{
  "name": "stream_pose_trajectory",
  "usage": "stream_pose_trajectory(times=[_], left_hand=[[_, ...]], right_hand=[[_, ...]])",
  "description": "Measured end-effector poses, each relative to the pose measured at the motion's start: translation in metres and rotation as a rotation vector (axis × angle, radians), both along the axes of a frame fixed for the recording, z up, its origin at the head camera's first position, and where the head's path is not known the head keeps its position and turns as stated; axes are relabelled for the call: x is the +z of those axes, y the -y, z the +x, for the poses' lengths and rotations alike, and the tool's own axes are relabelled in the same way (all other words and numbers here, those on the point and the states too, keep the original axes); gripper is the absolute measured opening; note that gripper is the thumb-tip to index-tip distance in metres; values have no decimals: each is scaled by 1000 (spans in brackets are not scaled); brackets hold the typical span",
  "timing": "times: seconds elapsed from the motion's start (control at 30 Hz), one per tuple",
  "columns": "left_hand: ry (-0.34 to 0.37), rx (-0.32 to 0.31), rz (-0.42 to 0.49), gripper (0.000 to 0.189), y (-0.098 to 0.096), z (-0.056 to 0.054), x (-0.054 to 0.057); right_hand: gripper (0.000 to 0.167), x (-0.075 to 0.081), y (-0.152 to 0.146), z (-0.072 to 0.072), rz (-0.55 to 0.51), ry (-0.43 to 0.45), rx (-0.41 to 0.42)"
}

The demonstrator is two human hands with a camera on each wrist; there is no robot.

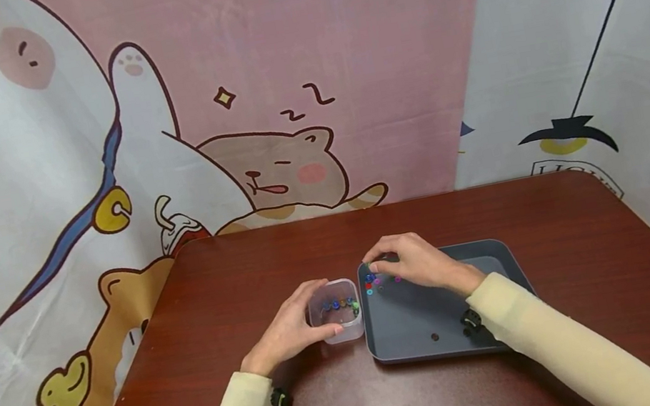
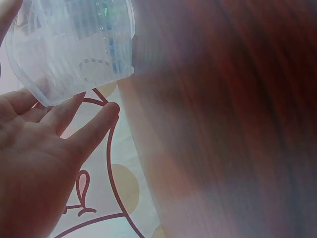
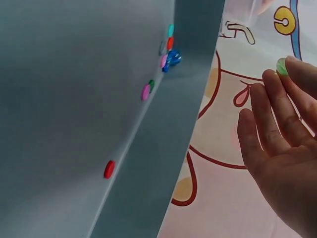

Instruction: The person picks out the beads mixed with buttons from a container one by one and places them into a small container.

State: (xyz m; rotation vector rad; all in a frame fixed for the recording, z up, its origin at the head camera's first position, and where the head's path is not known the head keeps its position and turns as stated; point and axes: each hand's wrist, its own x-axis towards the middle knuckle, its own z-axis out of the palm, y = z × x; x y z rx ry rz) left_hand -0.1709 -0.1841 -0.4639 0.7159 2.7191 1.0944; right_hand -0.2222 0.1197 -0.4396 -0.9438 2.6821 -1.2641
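My left hand (image 1: pixel 285 330) grips a clear plastic box (image 1: pixel 352 329) by its side, thumb near the front and fingers at the back. Several blue, brown and green beads (image 1: pixel 336 305) lie inside it. Over the far left corner of a grey tray (image 1: pixel 417 317), my right hand (image 1: pixel 417 263) pinches a pale green bead (image 3: pixel 282 67) between thumb and index finger. Below that hand, blue beads (image 3: pixel 173 58) sit in the tray's corner. Small discs in pink (image 3: pixel 145 92), red (image 3: pixel 109 169), orange and turquoise lie along its edge.
Two dark round pieces, one of them a brown disc (image 1: pixel 435 337), lie near the tray's front side. The box stands close to the tray's left rim. Both are on a dark red-brown table (image 1: pixel 258 265), with a printed cartoon cloth (image 1: pixel 394 75) behind it.
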Motion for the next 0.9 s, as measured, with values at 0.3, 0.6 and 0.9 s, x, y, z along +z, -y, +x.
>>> stream_pose_trajectory(times=[0.3, 0.6, 0.9], left_hand=[[9, 2, 3, 90, -1, -1, 0], [-4, -11, 16, 88, -1, -1, -1], [4, -16, 8, 90, 0, -1, 0]], right_hand=[[20, 9, 7, 8, -64, 4, 14], [16, 10, 20, 15, -85, 0, 41], [16, 6, 31, 19, -87, -24, 91]])
